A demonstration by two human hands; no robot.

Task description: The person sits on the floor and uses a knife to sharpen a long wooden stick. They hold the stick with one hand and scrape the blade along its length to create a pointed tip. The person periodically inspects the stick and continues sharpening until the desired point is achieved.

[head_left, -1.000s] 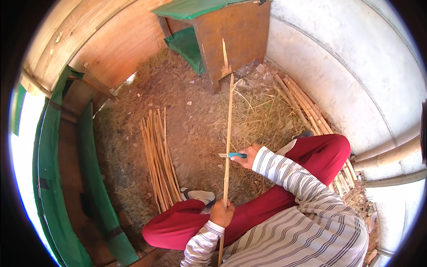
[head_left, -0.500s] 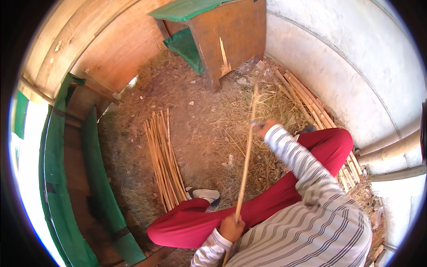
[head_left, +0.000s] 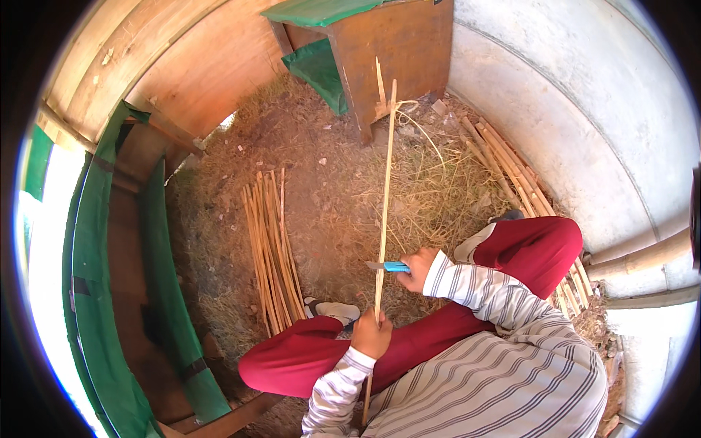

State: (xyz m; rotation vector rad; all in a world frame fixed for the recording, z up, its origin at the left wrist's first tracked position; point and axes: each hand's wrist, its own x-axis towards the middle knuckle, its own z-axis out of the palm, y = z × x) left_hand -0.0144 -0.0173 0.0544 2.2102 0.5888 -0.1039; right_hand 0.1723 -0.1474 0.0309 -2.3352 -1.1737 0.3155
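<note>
One pale stick (head_left: 388, 175), centre frame: left hand (head_left: 372, 336), fingers closed round its lower part; right hand (head_left: 418, 269), fingers gripping blue knife (head_left: 396, 267), blade (head_left: 372, 265) across stick.

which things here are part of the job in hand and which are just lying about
In the job:
- stick, gripped by the left hand
- blue knife in the right hand, blade across the stick
- probably the stick pile, which looks similar

Just about, it seems:
- dry straw
- wooden cabinet
</note>
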